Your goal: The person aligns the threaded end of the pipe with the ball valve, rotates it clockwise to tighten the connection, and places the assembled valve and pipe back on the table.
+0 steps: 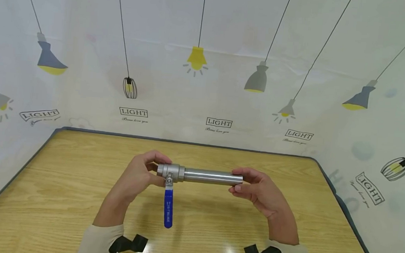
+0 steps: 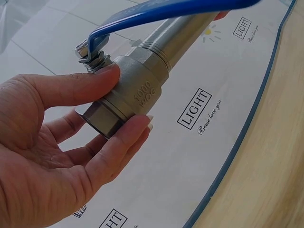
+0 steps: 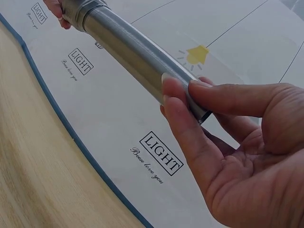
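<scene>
A steel ball valve with a blue lever handle is joined end to end with a plain metal pipe. My left hand pinches the valve body at its free end, thumb on the near side; "1000 WOG" shows on the body in the left wrist view. At the other end of the pipe, my right hand grips the tip between thumb and fingers. Both hands hold the assembly level above the table, and the handle points toward me. A few thread turns show at the joint in the left wrist view.
Below lies a wood-grain table edged with a dark blue strip. Behind it and at both sides stands a pale covering printed with hanging lamps and the word LIGHT. Black straps are on both sleeves.
</scene>
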Action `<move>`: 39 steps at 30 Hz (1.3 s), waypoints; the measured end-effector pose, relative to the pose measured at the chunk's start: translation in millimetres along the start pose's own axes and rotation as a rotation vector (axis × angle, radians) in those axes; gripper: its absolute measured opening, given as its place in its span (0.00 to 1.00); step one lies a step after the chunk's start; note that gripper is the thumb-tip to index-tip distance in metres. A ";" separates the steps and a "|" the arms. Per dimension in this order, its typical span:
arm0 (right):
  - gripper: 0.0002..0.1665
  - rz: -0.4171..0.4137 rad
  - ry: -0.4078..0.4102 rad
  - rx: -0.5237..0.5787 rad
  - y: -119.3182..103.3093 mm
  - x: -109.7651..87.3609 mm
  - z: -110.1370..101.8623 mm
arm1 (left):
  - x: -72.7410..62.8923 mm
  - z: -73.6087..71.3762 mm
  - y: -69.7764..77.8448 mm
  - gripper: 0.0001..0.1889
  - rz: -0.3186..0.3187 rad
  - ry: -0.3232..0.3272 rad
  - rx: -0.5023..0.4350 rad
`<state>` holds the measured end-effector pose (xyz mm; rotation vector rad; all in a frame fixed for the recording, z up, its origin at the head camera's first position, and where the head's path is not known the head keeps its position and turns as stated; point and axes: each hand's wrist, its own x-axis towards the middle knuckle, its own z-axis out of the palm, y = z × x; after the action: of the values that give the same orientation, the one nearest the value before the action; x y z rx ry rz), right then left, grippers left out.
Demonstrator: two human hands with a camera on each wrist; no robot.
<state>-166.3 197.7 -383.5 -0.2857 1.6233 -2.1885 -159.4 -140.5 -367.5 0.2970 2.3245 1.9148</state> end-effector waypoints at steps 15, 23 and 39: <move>0.15 0.023 0.019 0.006 -2.1 -2.8 2.7 | -0.5 0.2 -0.9 0.23 -0.005 -0.005 -0.010; 0.15 0.031 0.022 -0.009 -3.1 -1.7 2.8 | 0.4 0.6 -1.1 0.23 -0.004 -0.004 -0.010; 0.17 0.057 0.069 -0.030 -1.0 -0.3 2.1 | 1.1 2.3 -2.9 0.23 -0.007 -0.004 -0.001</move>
<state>-165.4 196.3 -381.9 -0.1718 1.6807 -2.1555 -160.2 -138.6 -370.7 0.2914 2.3183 1.9107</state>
